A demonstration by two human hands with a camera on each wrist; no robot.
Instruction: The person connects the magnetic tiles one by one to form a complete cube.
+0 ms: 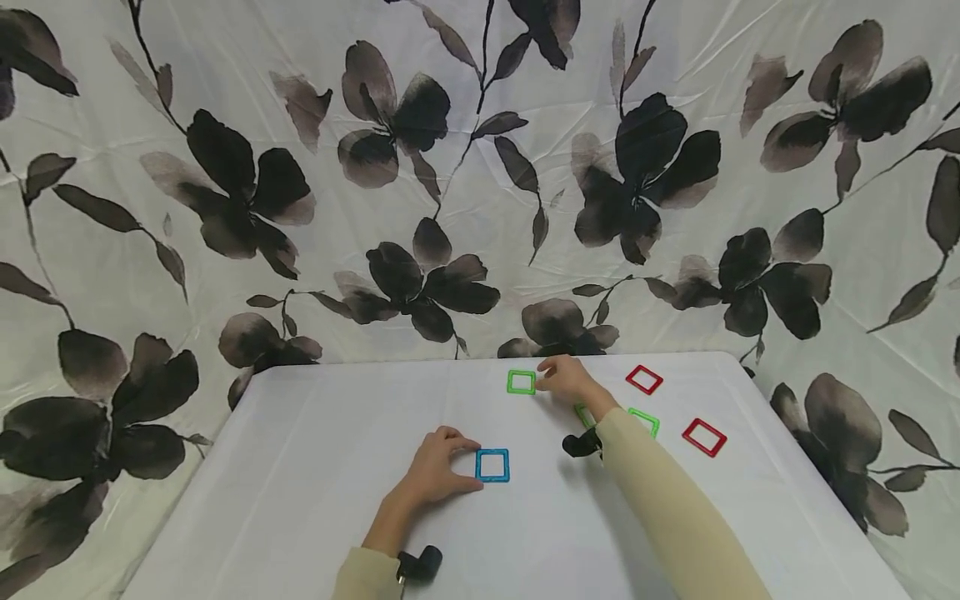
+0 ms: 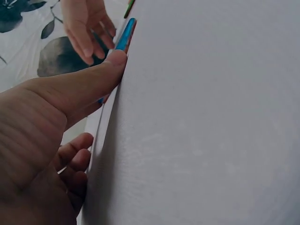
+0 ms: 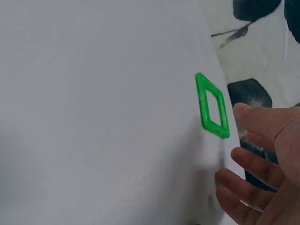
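Observation:
My left hand (image 1: 433, 472) holds a blue square frame (image 1: 507, 465) by its left side, thumb at the near corner and a finger at the far one. In the left wrist view the blue frame (image 2: 125, 35) shows edge-on with a red edge beneath it, the thumb against it. At the far edge of the table, my right hand (image 1: 570, 382) hovers beside a green square frame (image 1: 521, 392), just right of it. From the right wrist, the green frame (image 3: 204, 105) lies flat, apart from the spread, slightly bent fingers, which hold nothing.
Under and beside the right forearm lie two more green frames, one (image 1: 644, 413) partly behind the sleeve, the other (image 1: 581, 414) mostly hidden by the wrist. Two red frames, a farther one (image 1: 652, 375) and a nearer one (image 1: 718, 445), lie to the right. A floral cloth (image 1: 525, 208) hangs behind the white table (image 1: 315, 467).

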